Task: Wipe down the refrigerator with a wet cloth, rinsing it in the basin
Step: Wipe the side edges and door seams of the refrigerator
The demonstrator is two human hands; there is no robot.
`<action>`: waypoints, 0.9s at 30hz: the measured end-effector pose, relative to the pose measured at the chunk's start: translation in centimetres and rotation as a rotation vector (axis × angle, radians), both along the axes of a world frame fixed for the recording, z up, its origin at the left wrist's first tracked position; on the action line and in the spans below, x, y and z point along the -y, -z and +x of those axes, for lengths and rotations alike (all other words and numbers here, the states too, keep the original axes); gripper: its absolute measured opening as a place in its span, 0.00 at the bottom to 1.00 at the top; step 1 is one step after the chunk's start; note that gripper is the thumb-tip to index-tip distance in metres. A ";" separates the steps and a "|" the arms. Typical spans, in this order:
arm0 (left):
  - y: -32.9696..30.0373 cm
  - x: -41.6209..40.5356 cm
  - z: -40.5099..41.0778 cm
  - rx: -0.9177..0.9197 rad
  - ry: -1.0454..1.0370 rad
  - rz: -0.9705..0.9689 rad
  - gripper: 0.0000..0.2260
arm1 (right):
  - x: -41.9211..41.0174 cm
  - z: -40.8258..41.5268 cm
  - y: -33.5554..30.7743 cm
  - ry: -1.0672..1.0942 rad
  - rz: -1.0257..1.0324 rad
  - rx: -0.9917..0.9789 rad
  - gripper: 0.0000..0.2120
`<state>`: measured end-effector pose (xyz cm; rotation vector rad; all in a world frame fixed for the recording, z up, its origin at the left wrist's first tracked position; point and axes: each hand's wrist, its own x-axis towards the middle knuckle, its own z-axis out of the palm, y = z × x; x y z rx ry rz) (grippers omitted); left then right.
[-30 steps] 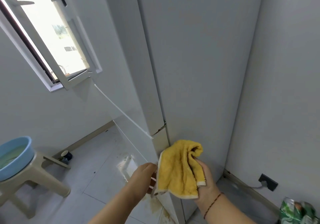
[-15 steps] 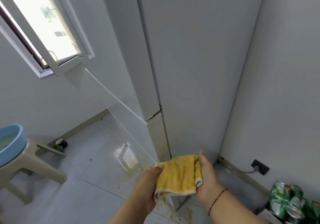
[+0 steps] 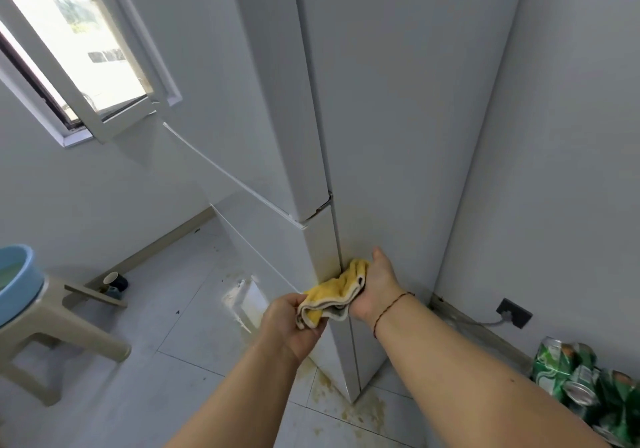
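Both hands hold the yellow cloth [image 3: 334, 293] just below the middle of the frame. At the cloth's lower left the left hand [image 3: 291, 323] curls its fingers round the bunched lower end. Above and to the right, the right hand [image 3: 375, 283] lies against the upper end and presses it toward the refrigerator [image 3: 398, 118]; its fingers are mostly hidden behind the cloth, so I cannot tell whether they curl round it or lie flat.

The cloth sits at the vertical seam where the door edge meets the side panel, low on the refrigerator, with a faint yellowish stain on the white surface just above it.

Judging by its folds and pale hem, the cloth is soft, thick terry: light, limp, and likely heavier and drippy when wet. It should bunch and slide under the palm instead of holding shape, so a broad palm-and-fingers hold on a folded wad seems better than a pinch at the hem.

For rinsing, the blue basin [image 3: 15, 281] stands on a beige stool [image 3: 65, 326] at the left edge, well apart from the hands. Brownish splashes mark the floor [image 3: 180, 361] at the refrigerator's foot.
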<state>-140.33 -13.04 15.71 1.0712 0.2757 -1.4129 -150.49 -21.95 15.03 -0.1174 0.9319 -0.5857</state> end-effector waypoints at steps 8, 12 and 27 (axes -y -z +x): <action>-9.7 -1.5 0.8 -0.021 -0.024 -0.309 0.10 | -1.2 -1.2 -10.2 0.031 -0.276 0.174 0.41; -12.6 -2.0 0.7 -0.047 -0.037 -0.422 0.16 | -1.8 -1.9 -12.3 0.029 -0.411 0.270 0.44; 0.6 0.4 0.1 -0.120 -0.019 -0.005 0.11 | -1.1 1.4 3.3 0.065 -0.139 0.030 0.39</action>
